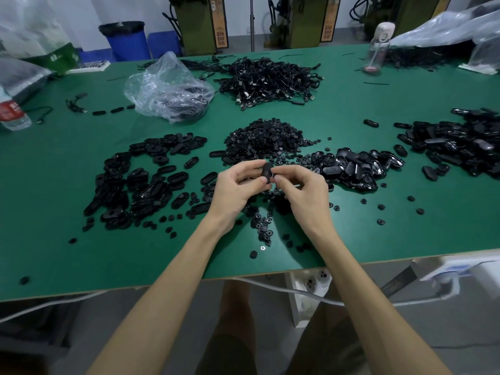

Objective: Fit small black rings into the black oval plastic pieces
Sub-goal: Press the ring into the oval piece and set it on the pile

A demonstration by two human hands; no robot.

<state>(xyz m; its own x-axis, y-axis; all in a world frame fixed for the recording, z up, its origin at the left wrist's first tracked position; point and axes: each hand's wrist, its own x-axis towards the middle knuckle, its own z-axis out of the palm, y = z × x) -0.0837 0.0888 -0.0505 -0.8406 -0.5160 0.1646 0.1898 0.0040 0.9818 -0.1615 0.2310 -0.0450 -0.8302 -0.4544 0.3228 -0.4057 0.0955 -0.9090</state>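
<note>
Over a green bench (81, 253) heaped with black parts, the left hand (238, 190) and right hand (300, 189) together pinch one black oval piece (267, 171) above the ring pile (263, 139), apparently seating a ring, which next needs firm thumb pressure.

Two hands were in view, the left hand (238, 186) and the right hand (301, 186), pinching one oval piece (267, 171) between them. The table (351, 104) carried one ring heap (265, 139), three oval-piece heaps, namely a left heap (140, 185), a middle heap (351, 166) and a far heap (460, 144), and one cable heap (270, 79)
</note>
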